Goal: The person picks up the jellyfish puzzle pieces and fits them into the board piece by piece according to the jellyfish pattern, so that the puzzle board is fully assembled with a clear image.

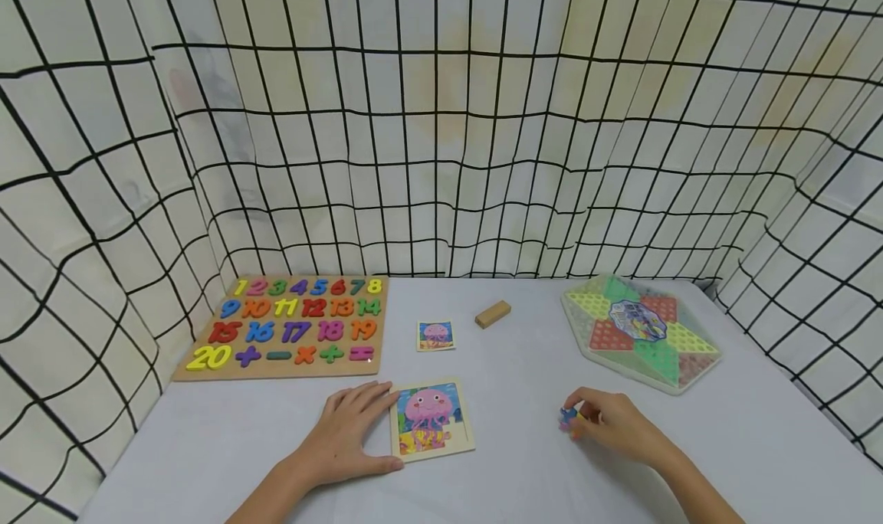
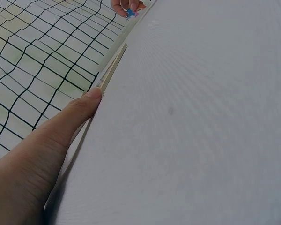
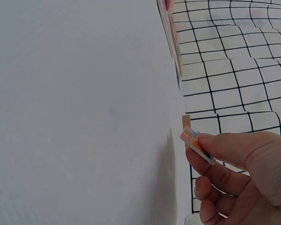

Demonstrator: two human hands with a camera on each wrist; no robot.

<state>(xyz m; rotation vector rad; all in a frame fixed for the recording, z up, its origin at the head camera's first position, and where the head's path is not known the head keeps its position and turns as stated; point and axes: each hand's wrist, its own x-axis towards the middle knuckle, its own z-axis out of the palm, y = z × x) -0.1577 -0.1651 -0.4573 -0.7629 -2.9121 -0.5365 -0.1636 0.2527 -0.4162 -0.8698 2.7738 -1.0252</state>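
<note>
A square jigsaw puzzle (image 1: 429,406) with a pink jellyfish picture lies in a pale wooden tray on the table. Its lower right part shows bare wood. My left hand (image 1: 352,432) rests along the tray's left side, fingers spread near the upper left corner and thumb at the lower left. In the left wrist view the thumb (image 2: 91,96) touches the tray's edge. To the right of the tray, my right hand (image 1: 610,424) pinches a small blue and multicoloured puzzle piece (image 1: 569,418) between thumb and fingers. The right wrist view shows this puzzle piece (image 3: 196,143) edge-on, held above the table.
A wooden number board (image 1: 283,365) lies at the back left. Behind the tray are a small jellyfish card (image 1: 436,335) and a wooden block (image 1: 493,314). A hexagonal Chinese checkers box (image 1: 641,332) lies at the back right. Black netting (image 1: 469,164) hangs around the table.
</note>
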